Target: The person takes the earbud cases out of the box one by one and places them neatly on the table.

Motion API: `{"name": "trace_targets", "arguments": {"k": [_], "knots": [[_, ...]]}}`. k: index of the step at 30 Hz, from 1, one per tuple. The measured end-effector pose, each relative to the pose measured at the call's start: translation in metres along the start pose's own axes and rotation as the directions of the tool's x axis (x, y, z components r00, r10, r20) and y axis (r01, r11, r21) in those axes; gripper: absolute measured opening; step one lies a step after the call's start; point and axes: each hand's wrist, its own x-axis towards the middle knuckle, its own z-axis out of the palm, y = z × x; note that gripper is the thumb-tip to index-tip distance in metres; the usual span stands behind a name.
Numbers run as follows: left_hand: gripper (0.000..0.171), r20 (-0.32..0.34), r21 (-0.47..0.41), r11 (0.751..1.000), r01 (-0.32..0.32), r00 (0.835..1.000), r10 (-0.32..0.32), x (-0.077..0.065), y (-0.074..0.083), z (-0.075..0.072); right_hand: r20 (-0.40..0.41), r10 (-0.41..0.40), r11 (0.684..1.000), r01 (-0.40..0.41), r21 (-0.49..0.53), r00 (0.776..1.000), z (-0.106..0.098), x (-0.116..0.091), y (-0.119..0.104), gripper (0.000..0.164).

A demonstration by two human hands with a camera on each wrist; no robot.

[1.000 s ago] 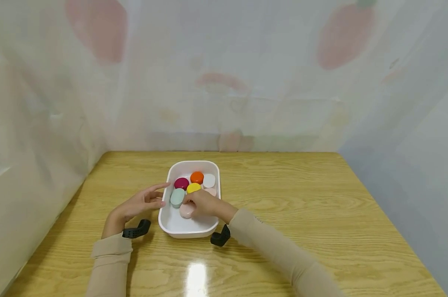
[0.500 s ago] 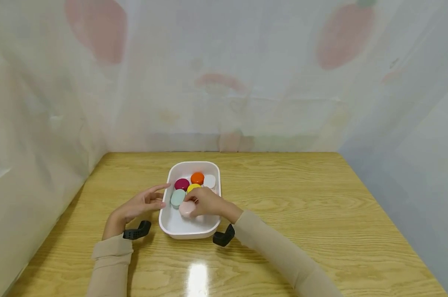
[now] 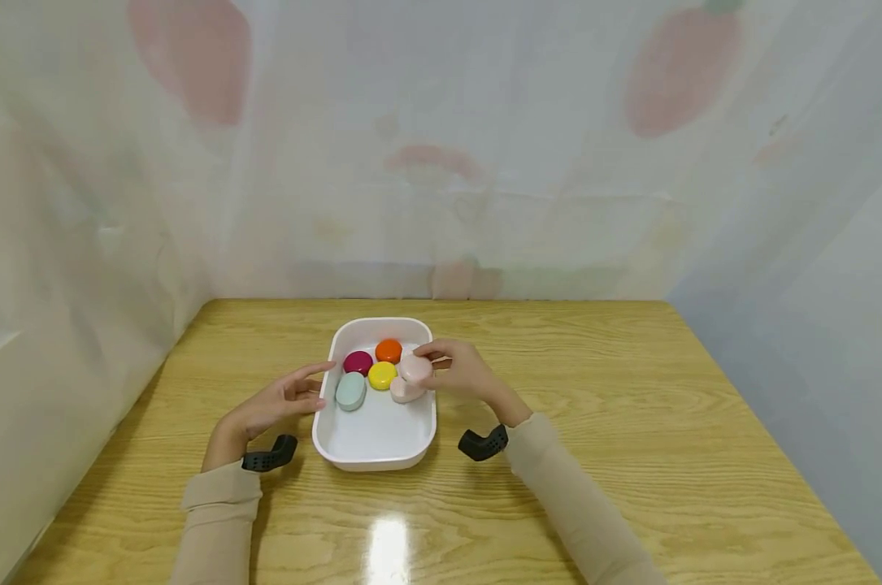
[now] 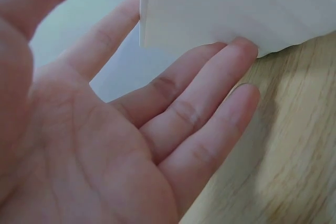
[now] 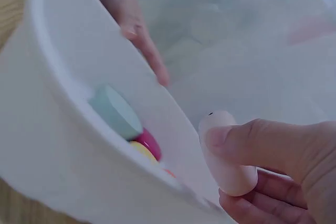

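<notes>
A white tub (image 3: 373, 443) holds several smooth, rounded discs. My right hand (image 3: 461, 374) pinches a pale pink disc (image 3: 415, 369) between thumb and fingers over the tub's right rim; in the right wrist view this disc (image 5: 227, 156) is thick, with a small dark mark. Just below it lies another pale pink disc (image 3: 406, 391). Beside these are a yellow disc (image 3: 383, 375), an orange one (image 3: 388, 351), a dark magenta one (image 3: 357, 363) and a pale green oval one (image 3: 350, 392). My left hand (image 3: 280, 402) touches the tub's left wall with extended fingers.
The tub stands on a wood-grain table (image 3: 594, 390), left of its middle. Black wrist mounts (image 3: 270, 453) sit on both wrists. A pale printed curtain (image 3: 441, 162) hangs behind the table and along its sides.
My right hand has lifted the pale pink disc from the tub's near middle and carried it to the right and away from me, to the right rim. The left hand stays put.
</notes>
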Motion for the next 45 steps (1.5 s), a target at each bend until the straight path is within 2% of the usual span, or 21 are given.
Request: {"name": "trace_targets", "arguments": {"k": [7, 13, 17, 22, 26, 38, 45], "knots": [[0.069, -0.006, -0.008, 0.999, 0.043, 0.999, -0.043, 0.001, 0.000, -0.001, -0.127, 0.060, 0.997, -0.052, 0.065, 0.990, -0.032, -0.005, 0.028, 0.048], [0.067, -0.006, -0.033, 0.999, 0.041, 0.999, -0.042, 0.002, -0.004, -0.001, -0.155, 0.107, 0.993, -0.097, 0.071, 0.982, -0.043, -0.006, 0.051, 0.046], [0.067, 0.015, -0.065, 0.997, 0.036, 0.999, -0.035, 0.004, -0.008, -0.001, -0.181, 0.106, 0.994, -0.097, 0.058, 0.978, -0.043, -0.004, 0.063, 0.045], [0.067, 0.019, -0.081, 0.996, 0.047, 0.999, -0.045, 0.004, -0.011, 0.000, -0.197, 0.221, 0.975, -0.213, 0.060, 0.955, -0.037, 0.004, 0.077, 0.044], [0.068, 0.018, -0.080, 0.995, 0.054, 0.998, -0.053, 0.003, -0.011, 0.001, -0.212, 0.263, 0.965, -0.256, 0.059, 0.941, -0.033, 0.009, 0.080, 0.044], [0.067, 0.019, -0.077, 0.995, 0.061, 0.998, -0.060, 0.001, -0.007, 0.004, -0.218, 0.234, 0.967, -0.250, -0.049, 0.948, -0.022, 0.015, 0.085, 0.043], [0.066, 0.023, -0.083, 0.995, 0.050, 0.999, -0.048, 0.003, -0.007, 0.005, -0.222, 0.253, 0.964, -0.265, -0.022, 0.941, -0.022, 0.013, 0.082, 0.049]]}}
